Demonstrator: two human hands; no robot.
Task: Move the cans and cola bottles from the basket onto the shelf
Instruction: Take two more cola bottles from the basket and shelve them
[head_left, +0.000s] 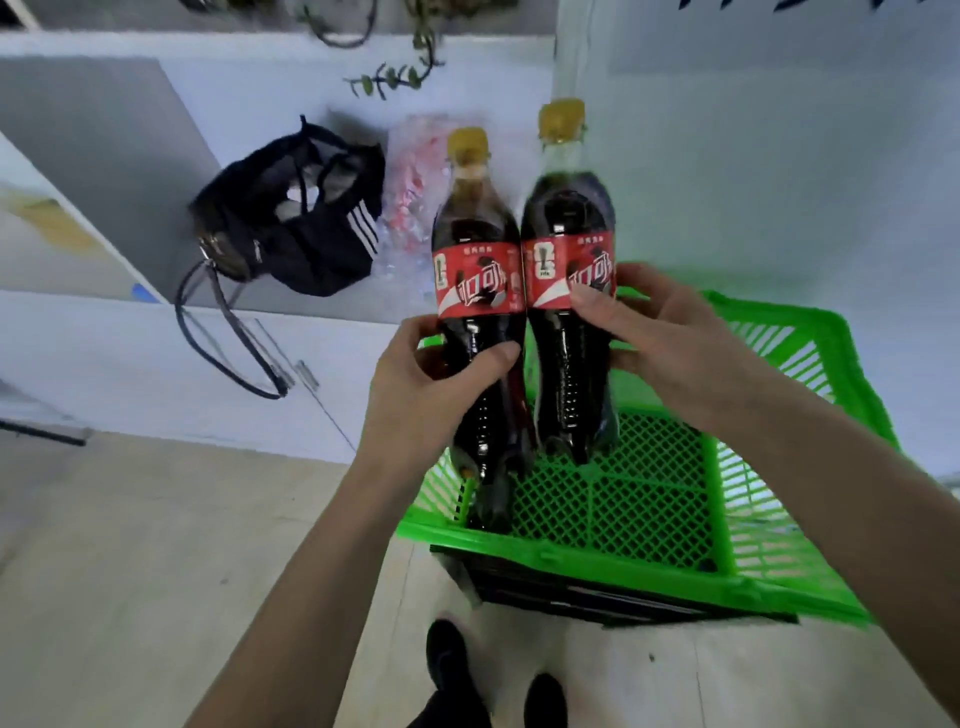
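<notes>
**Two bottles up, one per hand**

Your left hand (441, 374) grips one cola bottle (478, 291), your right hand (670, 343) the other bottle (569, 270), upright at frame centre above the green basket (649, 577), probably so both reach the shelf (291, 306) at centre left together.

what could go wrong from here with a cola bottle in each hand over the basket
1. The left hand grips the left bottle low, below its label, so the top-heavy bottle may tip or slide out.
2. The two bottles touch at their labels; the right bottle could knock the other loose.
3. The black bag and plastic wrap crowd the shelf, leaving little room to set bottles.
</notes>
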